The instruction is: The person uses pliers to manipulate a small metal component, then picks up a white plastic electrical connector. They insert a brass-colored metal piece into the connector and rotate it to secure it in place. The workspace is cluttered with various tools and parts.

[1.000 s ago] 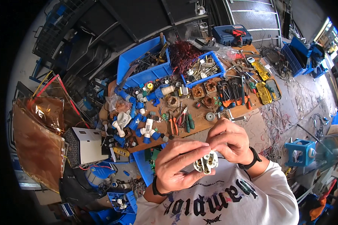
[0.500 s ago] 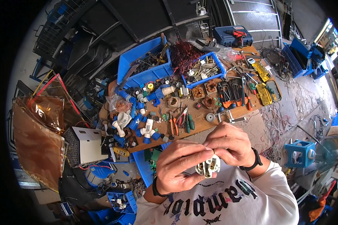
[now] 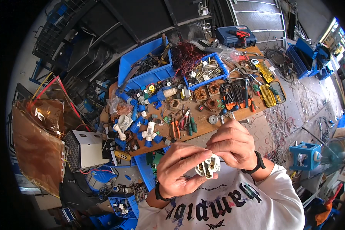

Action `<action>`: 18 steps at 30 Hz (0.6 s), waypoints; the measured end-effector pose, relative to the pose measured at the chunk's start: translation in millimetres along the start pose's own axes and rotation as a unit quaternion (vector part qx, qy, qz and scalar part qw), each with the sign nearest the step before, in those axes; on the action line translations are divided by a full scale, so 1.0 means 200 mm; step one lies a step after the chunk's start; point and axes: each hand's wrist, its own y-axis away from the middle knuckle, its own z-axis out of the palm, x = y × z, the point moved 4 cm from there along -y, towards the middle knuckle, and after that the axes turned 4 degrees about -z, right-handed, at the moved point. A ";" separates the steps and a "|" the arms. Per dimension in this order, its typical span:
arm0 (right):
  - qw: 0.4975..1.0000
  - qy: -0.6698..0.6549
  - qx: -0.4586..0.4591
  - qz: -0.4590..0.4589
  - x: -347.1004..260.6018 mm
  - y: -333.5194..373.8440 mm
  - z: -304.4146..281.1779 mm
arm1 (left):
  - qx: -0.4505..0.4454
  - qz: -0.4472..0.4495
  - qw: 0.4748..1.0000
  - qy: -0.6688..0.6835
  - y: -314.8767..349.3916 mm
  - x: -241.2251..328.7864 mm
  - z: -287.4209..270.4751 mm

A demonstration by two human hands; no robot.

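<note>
A white round electrical connector insert (image 3: 208, 167) with brass-coloured contacts in its open face is in front of my chest. My left hand (image 3: 180, 168) grips it between thumb and fingers, its face tilted up toward the camera. Close beside its upper right edge is my right hand (image 3: 233, 148), fingers curled and pinched together. Whatever those fingertips hold, if anything, is hidden. Beyond my hands, on the wooden bench (image 3: 207, 128), lie orange-handled pliers (image 3: 175, 129) and a green-handled tool (image 3: 193, 125).
Blue and white plug connectors (image 3: 149, 134) crowd the bench's left part. Behind them stand a blue crate (image 3: 147, 76) of tools and a blue tray (image 3: 191, 87) of metal pieces. Hex keys (image 3: 239, 94) and a yellow bit case (image 3: 268, 96) lie at the right.
The connector insert has shifted slightly left and turned a little in my left hand. My right fingers have drawn slightly up and apart from it.
</note>
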 end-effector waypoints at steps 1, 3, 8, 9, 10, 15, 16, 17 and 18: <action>1.000 0.006 0.001 -0.005 0.01 0.00 0.00 | 0.003 -0.002 1.000 -0.004 0.00 0.00 0.00; 1.000 0.013 0.009 -0.020 0.03 0.02 0.01 | 0.005 -0.004 1.000 -0.010 0.00 0.00 0.00; 1.000 0.008 0.019 -0.001 0.00 0.01 0.01 | 0.012 -0.006 1.000 -0.015 0.00 0.00 0.00; 1.000 0.007 0.020 0.006 -0.01 0.01 0.01 | 0.006 0.002 1.000 -0.012 0.00 0.00 0.00; 1.000 0.008 0.017 0.000 -0.01 0.00 0.00 | 0.000 0.010 1.000 -0.009 0.00 0.00 0.00; 1.000 0.010 0.011 -0.014 -0.07 -0.02 -0.01 | 0.001 0.017 1.000 0.020 0.01 0.01 -0.01; 1.000 0.013 0.013 -0.014 -0.08 -0.02 -0.01 | 0.002 0.016 1.000 0.026 0.02 0.01 -0.02; 1.000 0.020 0.009 -0.011 -0.08 -0.02 -0.01 | 0.004 0.016 0.999 0.032 0.02 0.01 -0.02; 1.000 0.027 0.004 -0.007 -0.07 -0.01 0.00 | 0.007 0.011 1.000 0.017 0.02 0.01 -0.02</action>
